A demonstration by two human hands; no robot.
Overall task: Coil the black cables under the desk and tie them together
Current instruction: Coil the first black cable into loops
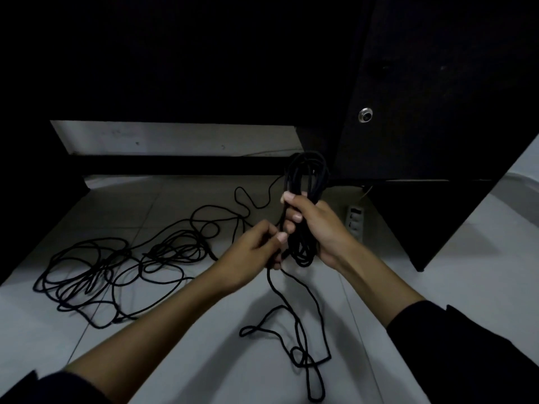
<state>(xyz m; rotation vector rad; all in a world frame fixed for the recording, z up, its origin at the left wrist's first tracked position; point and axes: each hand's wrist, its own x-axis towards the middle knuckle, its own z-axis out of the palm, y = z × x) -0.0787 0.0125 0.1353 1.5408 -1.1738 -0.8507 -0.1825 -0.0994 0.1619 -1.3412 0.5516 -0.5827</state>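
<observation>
My right hand grips the waist of a coiled bundle of black cable, held upright above the floor. Its loops stick out above and below my fist. Just left of it, my left hand pinches a strand of the same cable at the bundle's lower part. From there the loose tail drops to the floor and curls in small loops between my forearms. A second, uncoiled black cable lies in a wide tangle on the floor at the left.
The floor is pale grey tile. A black desk panel with a round metal fitting rises at the right. A white power strip lies by its base. The desk's dark underside fills the top.
</observation>
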